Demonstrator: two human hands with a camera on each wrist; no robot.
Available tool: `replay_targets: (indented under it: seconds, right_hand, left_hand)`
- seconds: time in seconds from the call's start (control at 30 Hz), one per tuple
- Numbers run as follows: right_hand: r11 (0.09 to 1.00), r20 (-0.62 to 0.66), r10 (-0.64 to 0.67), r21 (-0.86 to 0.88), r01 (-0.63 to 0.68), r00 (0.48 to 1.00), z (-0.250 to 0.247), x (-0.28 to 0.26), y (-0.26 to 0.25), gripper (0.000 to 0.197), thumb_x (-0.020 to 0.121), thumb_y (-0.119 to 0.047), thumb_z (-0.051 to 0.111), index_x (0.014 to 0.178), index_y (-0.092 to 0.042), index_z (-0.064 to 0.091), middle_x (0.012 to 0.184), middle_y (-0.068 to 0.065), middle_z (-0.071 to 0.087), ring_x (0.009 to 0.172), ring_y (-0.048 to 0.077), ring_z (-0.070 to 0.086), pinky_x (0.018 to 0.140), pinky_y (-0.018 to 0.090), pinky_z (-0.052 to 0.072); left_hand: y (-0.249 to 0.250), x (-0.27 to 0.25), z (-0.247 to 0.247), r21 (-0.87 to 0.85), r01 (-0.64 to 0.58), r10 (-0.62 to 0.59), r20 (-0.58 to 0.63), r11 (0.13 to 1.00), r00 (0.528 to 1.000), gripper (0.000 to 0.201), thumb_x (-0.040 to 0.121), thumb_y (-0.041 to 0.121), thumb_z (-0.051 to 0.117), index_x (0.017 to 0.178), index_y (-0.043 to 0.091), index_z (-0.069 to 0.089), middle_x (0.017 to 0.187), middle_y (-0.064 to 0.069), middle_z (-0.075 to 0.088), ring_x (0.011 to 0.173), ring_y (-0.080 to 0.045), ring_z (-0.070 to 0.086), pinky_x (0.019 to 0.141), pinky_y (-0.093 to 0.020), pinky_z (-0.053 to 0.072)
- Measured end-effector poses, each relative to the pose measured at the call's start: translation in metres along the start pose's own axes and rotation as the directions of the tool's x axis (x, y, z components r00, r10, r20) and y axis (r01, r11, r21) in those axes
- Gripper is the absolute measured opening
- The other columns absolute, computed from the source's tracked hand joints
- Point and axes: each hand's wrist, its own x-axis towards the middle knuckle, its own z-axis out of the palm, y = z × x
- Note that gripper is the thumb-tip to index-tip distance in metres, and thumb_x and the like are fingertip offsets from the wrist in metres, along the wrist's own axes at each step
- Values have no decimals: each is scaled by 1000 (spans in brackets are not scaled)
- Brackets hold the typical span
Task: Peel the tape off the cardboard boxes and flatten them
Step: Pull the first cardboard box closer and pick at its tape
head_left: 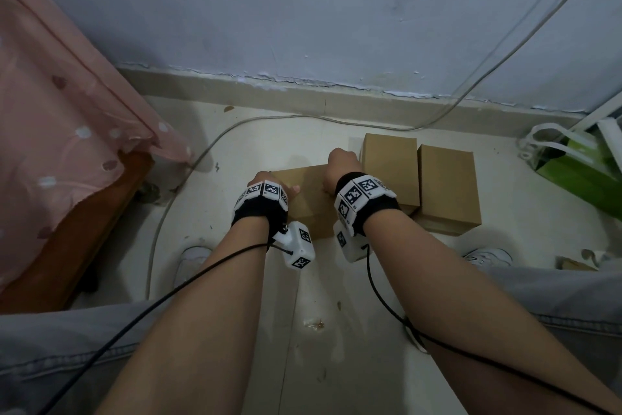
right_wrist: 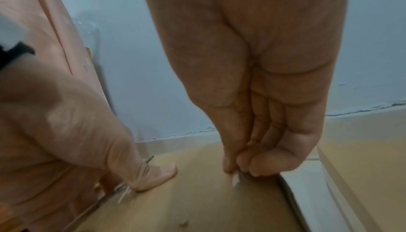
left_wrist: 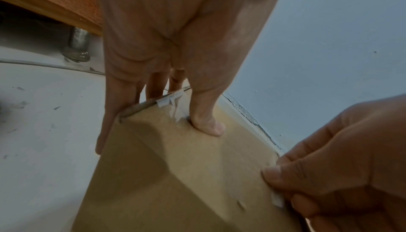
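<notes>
A brown cardboard box (head_left: 304, 199) lies on the floor between my hands. My left hand (head_left: 276, 183) holds its left edge, thumb (left_wrist: 208, 126) pressed on the top face and fingers (left_wrist: 114, 114) down the side. Torn white tape (left_wrist: 173, 103) clings to that edge beside the thumb. My right hand (head_left: 331, 175) is at the box's right edge. There its thumb and fingertips (right_wrist: 236, 169) pinch a small end of white tape (right_wrist: 235, 180), also seen as a white scrap (left_wrist: 278, 201). The box's flaps are hidden under the hands.
Two more closed brown boxes (head_left: 390, 165) (head_left: 447, 186) stand just right of my right hand. A green bag (head_left: 572, 165) sits far right by the wall. A grey cable (head_left: 188, 179) runs across the floor; a pink-covered wooden bed (head_left: 67, 112) is at left.
</notes>
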Motion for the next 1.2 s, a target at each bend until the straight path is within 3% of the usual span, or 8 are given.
replay_targets:
  seconds: [0.13,0.2,0.4,0.57,0.83,1.0,1.1,1.2]
  right_hand:
    - [1000,94,25,-7,-24,995,-4,2,3,28,94,-3,54,68,-7,42,71,6,45,62,18,46,67,28,43]
    - [999,134,44,-9,-43,990,-9,2,8,28,95,-4,53,68,-6,44,72,8,49,66,21,51,60,29,45]
    - [962,259,140,191,-193,956,-19,5,23,22,96,-2,51,77,3,59,92,23,73,90,34,73,89,45,57]
    - [924,171,163,319,-211,972,-22,7,30,10,93,1,50,88,5,58,93,19,69,91,33,69,78,41,59]
    - [773,271,124,577,-265,954,-16,4,38,14,95,12,43,102,14,55,85,35,68,79,44,72,77,55,59]
    - [723,336,83,628,-289,938,-24,-10,27,34,92,16,47,121,32,37,88,50,50,64,23,49,102,67,38]
    - [699,296,36,675,-236,955,-26,-12,24,38,94,13,47,129,27,40,112,47,57,94,45,67,97,65,45]
    - [714,263,9,674,-191,965,-29,-13,23,26,94,8,50,115,20,57,99,37,67,89,46,71,80,52,59]
  left_hand:
    - [1,0,-2,-20,1,0,13,1000,1000,48,83,46,72,100,5,54,111,-15,65,98,-31,61,73,-32,42]
    - [2,-2,-3,-6,-6,6,12,1000,1000,44,85,45,71,86,7,50,112,-15,65,96,-30,60,74,-30,41]
    - [2,-4,-1,-4,0,0,-1,1000,1000,48,86,44,70,68,12,39,108,-14,64,83,-26,51,73,-29,38]
    - [0,-3,-4,-39,4,-3,29,999,1000,50,85,43,72,112,4,56,120,-15,64,111,-32,60,77,-31,38]
    - [4,7,2,40,26,-27,27,999,999,68,86,46,68,130,0,43,128,-18,58,116,-34,57,89,-37,44]
    - [20,2,7,290,-194,186,55,937,981,74,89,8,56,148,37,20,151,-19,16,126,-47,41,105,-56,38]
    - [21,4,7,489,-345,300,172,801,938,105,74,25,75,144,52,1,157,-8,10,137,-47,24,106,-64,32]
    - [21,1,10,529,-386,337,192,756,922,127,61,33,86,146,50,-8,153,-8,15,139,-41,22,108,-63,28]
